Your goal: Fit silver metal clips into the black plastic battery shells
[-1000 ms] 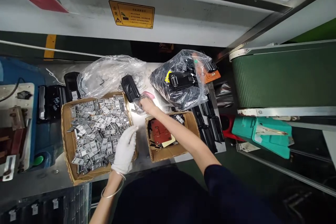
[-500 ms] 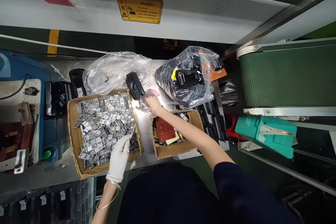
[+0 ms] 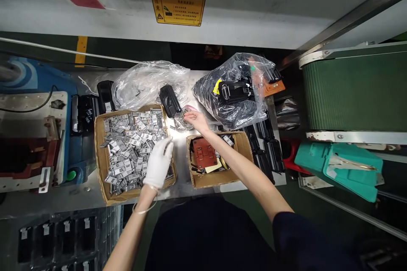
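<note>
My left hand (image 3: 158,161), in a white glove, hovers over the right side of a cardboard box of small grey metal clips (image 3: 129,148). Its fingers are closed together at the tips; whatever lies between them is too small to make out. My bare right hand (image 3: 197,121) is at a small clear plastic bag (image 3: 180,121) of tiny parts, its fingertips pinched. What they hold, if anything, cannot be seen. A black plastic case (image 3: 170,100) lies just beyond that bag.
A smaller carton (image 3: 224,180) with a reddish-brown block (image 3: 204,153) sits under my right forearm. Behind are a clear bag (image 3: 140,87) and a bag of black parts (image 3: 230,93). A blue machine (image 3: 34,80) stands left; a green conveyor (image 3: 356,93) and teal bin (image 3: 337,165) stand right.
My left hand has moved up and to the right, toward the box's right edge. My right hand has drawn slightly back from within the small bag, with its fingertips now showing.
</note>
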The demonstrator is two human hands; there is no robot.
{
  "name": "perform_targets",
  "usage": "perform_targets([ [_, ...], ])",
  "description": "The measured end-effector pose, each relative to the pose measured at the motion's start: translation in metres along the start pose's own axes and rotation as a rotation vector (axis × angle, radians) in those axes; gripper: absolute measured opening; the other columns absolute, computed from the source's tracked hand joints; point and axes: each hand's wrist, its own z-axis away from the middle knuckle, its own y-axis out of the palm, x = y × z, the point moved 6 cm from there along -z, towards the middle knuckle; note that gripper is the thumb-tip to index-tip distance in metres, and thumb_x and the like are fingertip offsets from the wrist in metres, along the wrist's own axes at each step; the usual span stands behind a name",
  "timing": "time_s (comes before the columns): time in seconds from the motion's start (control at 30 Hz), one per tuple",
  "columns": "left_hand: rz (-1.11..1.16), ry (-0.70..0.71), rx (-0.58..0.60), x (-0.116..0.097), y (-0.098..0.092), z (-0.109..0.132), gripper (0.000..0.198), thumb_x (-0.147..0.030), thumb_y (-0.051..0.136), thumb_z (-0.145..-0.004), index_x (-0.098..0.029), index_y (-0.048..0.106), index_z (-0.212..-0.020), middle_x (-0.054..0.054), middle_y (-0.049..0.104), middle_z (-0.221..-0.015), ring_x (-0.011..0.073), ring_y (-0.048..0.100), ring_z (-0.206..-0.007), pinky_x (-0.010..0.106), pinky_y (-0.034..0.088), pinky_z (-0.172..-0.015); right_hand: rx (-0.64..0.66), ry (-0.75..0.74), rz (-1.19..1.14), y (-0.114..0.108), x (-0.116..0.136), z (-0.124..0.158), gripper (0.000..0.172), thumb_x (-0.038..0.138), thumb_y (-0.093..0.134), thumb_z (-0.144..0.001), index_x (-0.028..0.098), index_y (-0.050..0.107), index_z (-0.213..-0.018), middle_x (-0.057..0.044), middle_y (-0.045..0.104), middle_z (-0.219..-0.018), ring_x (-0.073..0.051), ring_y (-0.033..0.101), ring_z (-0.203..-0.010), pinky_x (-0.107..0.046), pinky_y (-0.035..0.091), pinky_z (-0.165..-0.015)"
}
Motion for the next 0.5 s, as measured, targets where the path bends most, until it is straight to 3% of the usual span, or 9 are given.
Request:
perform_targets([
  [0.13,-0.196,0.131,0.056,-0.028,0.015,-0.052,0.046,-0.035,0.047,-0.105,-0.006,0.062,-0.138,0.022,0.063,-0.134,0.0356,0.059,-0.127,0.05,0.045,-0.116,0.026,0.027,-0.254,-0.004,-0.002,0.011,0.013,0.014,0.076,-0.086,0.013,0.078,-0.099,-0.008,0.081,-0.095,-0.016,0.076,-0.091,-0.031,0.059,-0.094],
  [0.23,-0.307,0.206,0.18,-0.037,0.034,-0.075,0.042,-0.036,0.052,-0.104,-0.004,0.066,-0.128,0.025,0.065,-0.123,0.0411,0.062,-0.116,0.055,0.05,-0.105,0.058,0.035,-0.39,-0.01,0.0,0.025,0.016,0.014,0.08,-0.083,0.014,0.079,-0.098,-0.006,0.081,-0.09,-0.016,0.075,-0.086,-0.033,0.06,-0.094],
  [0.33,-0.35,0.264,0.261,-0.036,0.047,-0.083,0.034,-0.03,0.047,-0.105,-0.007,0.07,-0.111,0.023,0.067,-0.113,0.0391,0.063,-0.11,0.054,0.05,-0.103,0.079,0.057,-0.48,-0.016,0.002,0.035,0.018,0.013,0.083,-0.079,0.015,0.08,-0.097,-0.006,0.081,-0.09,-0.016,0.075,-0.086,-0.035,0.061,-0.095],
  [0.5,-0.229,0.228,0.278,-0.023,0.056,-0.088,0.029,-0.019,0.039,-0.105,-0.01,0.066,-0.111,0.019,0.07,-0.117,0.027,0.065,-0.115,0.042,0.049,-0.111,0.087,0.078,-0.591,-0.016,0.004,0.04,0.017,0.009,0.083,-0.078,0.015,0.08,-0.094,-0.005,0.082,-0.09,-0.016,0.076,-0.089,-0.036,0.06,-0.1],
])
